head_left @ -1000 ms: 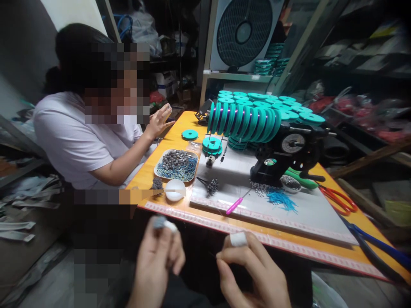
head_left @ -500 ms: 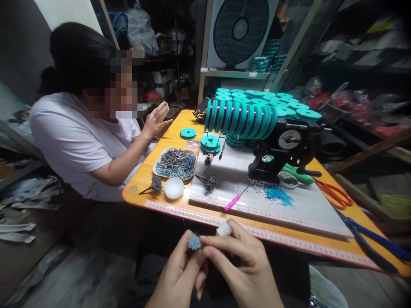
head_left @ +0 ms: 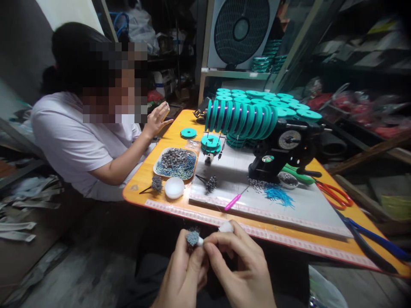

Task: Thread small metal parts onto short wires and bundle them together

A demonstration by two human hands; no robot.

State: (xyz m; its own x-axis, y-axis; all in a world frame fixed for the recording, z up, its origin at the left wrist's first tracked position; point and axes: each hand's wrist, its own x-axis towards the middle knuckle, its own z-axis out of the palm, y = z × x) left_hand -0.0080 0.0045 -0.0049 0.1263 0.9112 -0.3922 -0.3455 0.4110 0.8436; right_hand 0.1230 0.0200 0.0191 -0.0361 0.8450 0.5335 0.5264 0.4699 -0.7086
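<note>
In front of the table edge, low in the view, my left hand (head_left: 183, 270) is closed around a small bundle with a grey-blue beaded top (head_left: 193, 238). White wrapping shows at the tip of a digit beside it. My right hand (head_left: 241, 262) meets it from the right, thumb and index finger pinched together close to the bundle; anything between them is too small to make out. A white cover (head_left: 225, 227) sits on another finger of that hand. On the board beyond lie a pink-handled hook tool (head_left: 233, 202) and a dark beaded cluster (head_left: 211, 184).
A tray of grey weights and blue pieces (head_left: 176, 172), a white bowl (head_left: 174, 188) and another beaded cluster (head_left: 156, 184) stand left. A black winding machine (head_left: 268, 164) carries teal spools. Orange scissors (head_left: 337, 194) and blue pliers (head_left: 366, 231) lie right. A co-worker (head_left: 77, 141) sits left.
My right fingertips have shifted slightly right, away from the beaded bundle, baring the white wrapping beside it. Both hands otherwise keep nearly the same place.
</note>
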